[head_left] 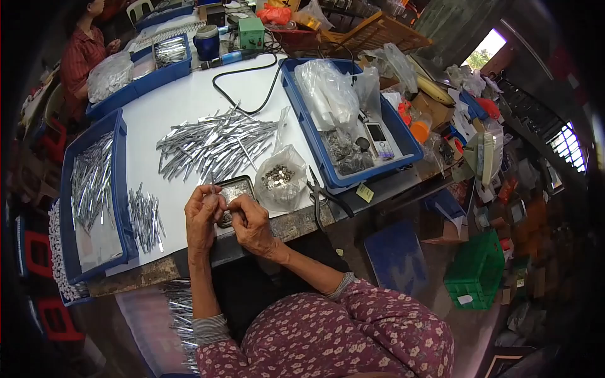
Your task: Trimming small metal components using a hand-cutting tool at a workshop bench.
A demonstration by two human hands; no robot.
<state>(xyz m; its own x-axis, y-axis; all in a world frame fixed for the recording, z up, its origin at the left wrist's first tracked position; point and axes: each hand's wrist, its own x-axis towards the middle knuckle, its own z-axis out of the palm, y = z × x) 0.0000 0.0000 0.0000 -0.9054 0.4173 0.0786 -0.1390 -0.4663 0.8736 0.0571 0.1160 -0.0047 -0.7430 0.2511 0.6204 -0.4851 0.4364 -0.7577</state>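
My left hand [203,217] and my right hand [253,225] meet at the table's front edge. The fingertips of both are pinched close together; whatever is between them is too small to make out. Just behind the fingers lies a small dark-rimmed metal tray [238,185], partly hidden by my hands. Right of it, an opened clear plastic bag [283,200] holds small round metal pieces [276,176]. Dark-handled pliers [320,189] lie beside the bag. Beyond the hands spreads a loose heap of thin silvery metal strips [211,143], and a smaller strip pile [146,220] lies to the left.
At left, a blue tray [121,189] contains more strips. Another blue tray [318,154] at right carries plastic bags and a phone [379,140]. A black cable [220,94] loops across the white tabletop. Across the table is another person [80,50]. A green crate [472,271] sits on the floor.
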